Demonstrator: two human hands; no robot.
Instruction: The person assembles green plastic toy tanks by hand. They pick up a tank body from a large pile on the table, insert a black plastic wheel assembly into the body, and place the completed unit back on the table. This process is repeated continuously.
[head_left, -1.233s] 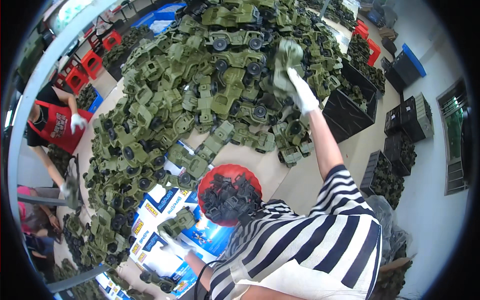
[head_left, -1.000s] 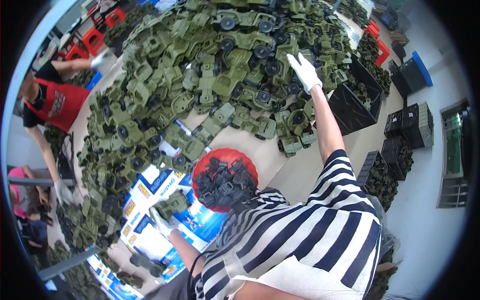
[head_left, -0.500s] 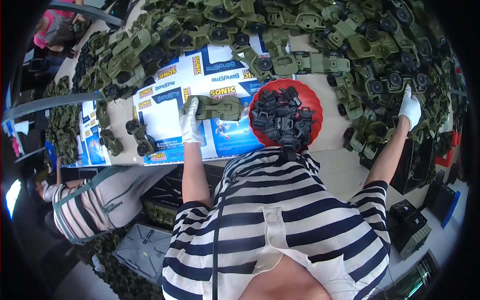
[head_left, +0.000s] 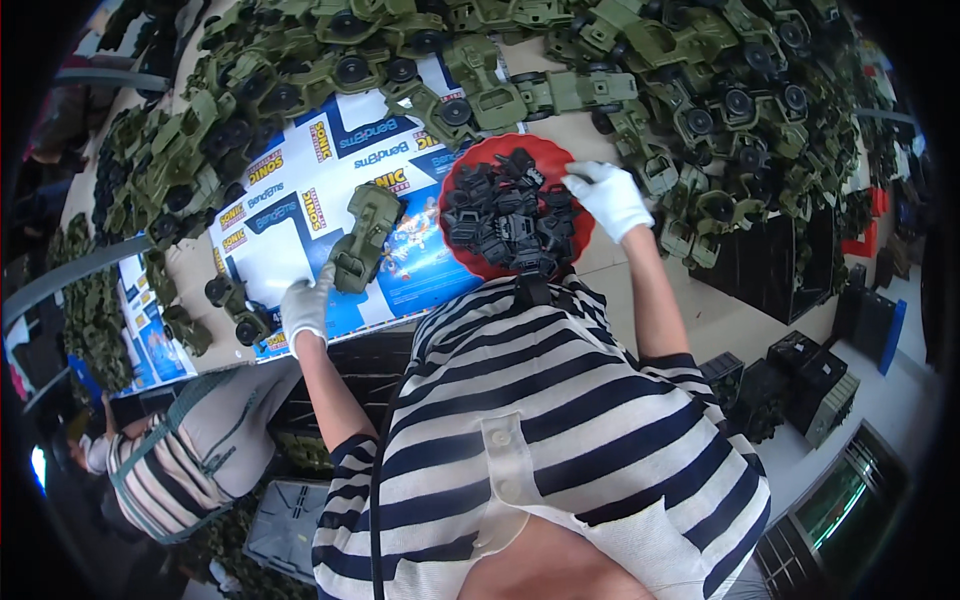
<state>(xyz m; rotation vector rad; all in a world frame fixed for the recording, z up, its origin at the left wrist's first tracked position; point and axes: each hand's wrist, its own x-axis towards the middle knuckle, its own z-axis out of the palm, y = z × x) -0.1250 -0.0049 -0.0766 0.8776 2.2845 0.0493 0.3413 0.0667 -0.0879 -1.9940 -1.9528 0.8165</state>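
A green toy military vehicle point(head_left: 366, 238) lies slantwise on the printed cardboard sheet point(head_left: 280, 255) in front of me. My left hand point(head_left: 306, 312), in a white glove, is beside its near end. The thumb reaches up to the vehicle, and the other fingers are partly bent; no grip on it shows. On the right, my white-gloved right hand point(head_left: 612, 200) is at the rim of a red scalloped bowl point(head_left: 462, 252). Its fingertips point inward and look slightly apart, with nothing visible between them. Small black plastic parts point(head_left: 515, 215) fill the bowl.
Heaped green toy vehicles point(head_left: 690, 60) line the far side and right of the table. Two more vehicles point(head_left: 238, 310) lie at the left. Another person point(head_left: 195, 450) is at the left below the table edge. Black crates point(head_left: 800, 380) stand at the lower right.
My left hand has moved down and left from the vehicle, which now lies slanted instead of level. My right hand has come from the right-hand heap to the bowl. The view has shifted.
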